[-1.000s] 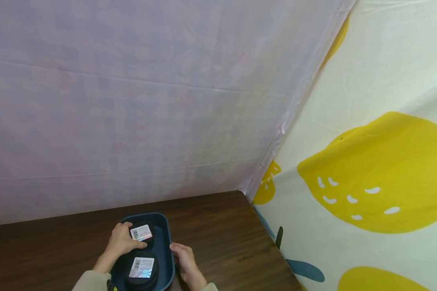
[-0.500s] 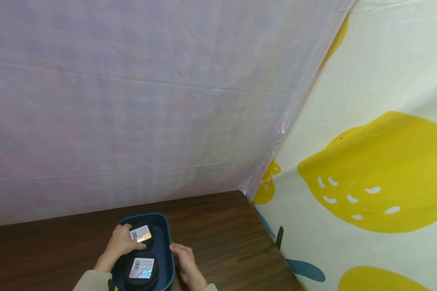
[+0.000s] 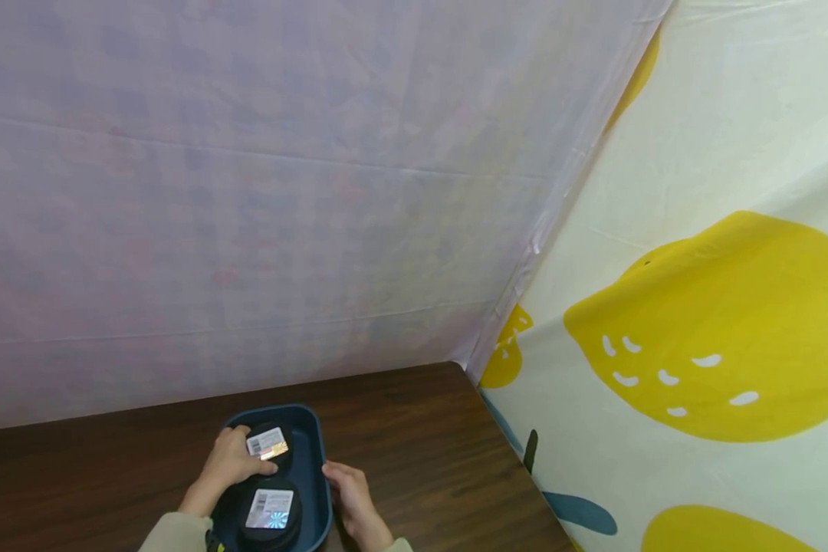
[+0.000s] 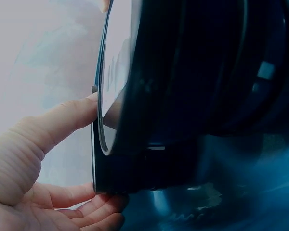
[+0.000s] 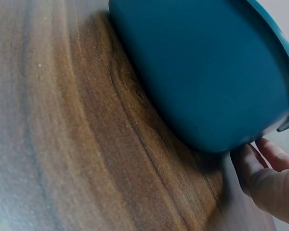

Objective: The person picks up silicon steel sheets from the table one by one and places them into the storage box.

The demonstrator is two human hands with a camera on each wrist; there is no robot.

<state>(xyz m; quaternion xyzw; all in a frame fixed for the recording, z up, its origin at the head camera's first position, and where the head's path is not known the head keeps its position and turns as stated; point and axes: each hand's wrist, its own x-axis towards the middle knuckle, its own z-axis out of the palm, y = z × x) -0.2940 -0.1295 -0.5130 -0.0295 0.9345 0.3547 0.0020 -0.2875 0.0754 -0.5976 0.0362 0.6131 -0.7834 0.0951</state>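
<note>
Two round black containers with white barcode labels on top sit in a deep blue plastic bin. My left hand grips the far container, thumb on the near side and fingers round its left and back. The near container lies just below that thumb; in the left wrist view, the near container looms large in front of the held one. At the bin's right side, my right hand holds the wall near its rim. The right wrist view has those fingers at the bin's end.
The bin stands on a dark wood-grain table. A pale checked cloth hangs behind the table, and a white cloth with yellow lemons hangs along its right side.
</note>
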